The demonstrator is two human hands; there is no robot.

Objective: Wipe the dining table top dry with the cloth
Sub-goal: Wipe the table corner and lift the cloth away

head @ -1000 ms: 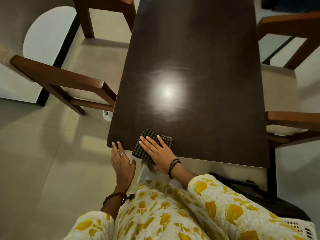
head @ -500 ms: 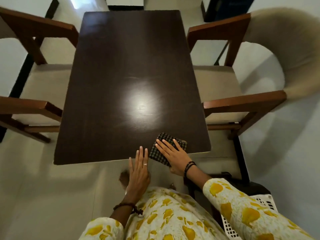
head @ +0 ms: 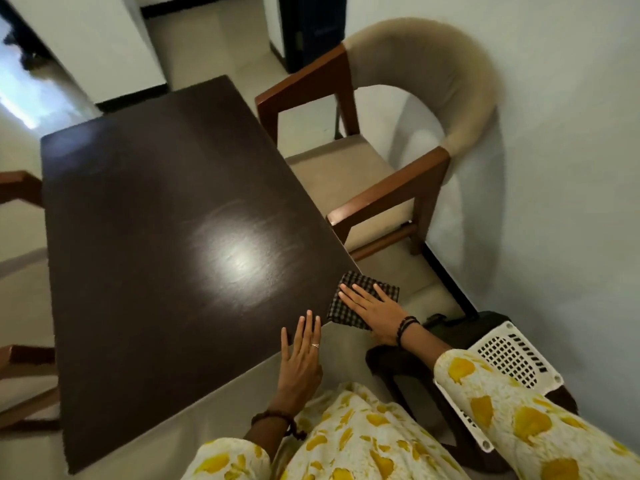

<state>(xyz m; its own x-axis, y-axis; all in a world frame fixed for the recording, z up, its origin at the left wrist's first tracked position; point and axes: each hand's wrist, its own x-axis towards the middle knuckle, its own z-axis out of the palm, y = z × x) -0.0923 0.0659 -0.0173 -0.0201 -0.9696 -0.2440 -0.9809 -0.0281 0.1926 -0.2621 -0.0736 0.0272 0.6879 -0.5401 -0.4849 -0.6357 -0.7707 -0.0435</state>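
Right hand [head: 375, 311] slides the checked cloth [head: 360, 295] rightward to the table [head: 145, 237] near-right corner, cloth now overhanging the edge. Left hand [head: 300, 355] trails alongside, fingertips now on the tabletop.

White wall [head: 571, 133], pale tiled floor [head: 194, 46], wooden armchair [head: 398, 161]
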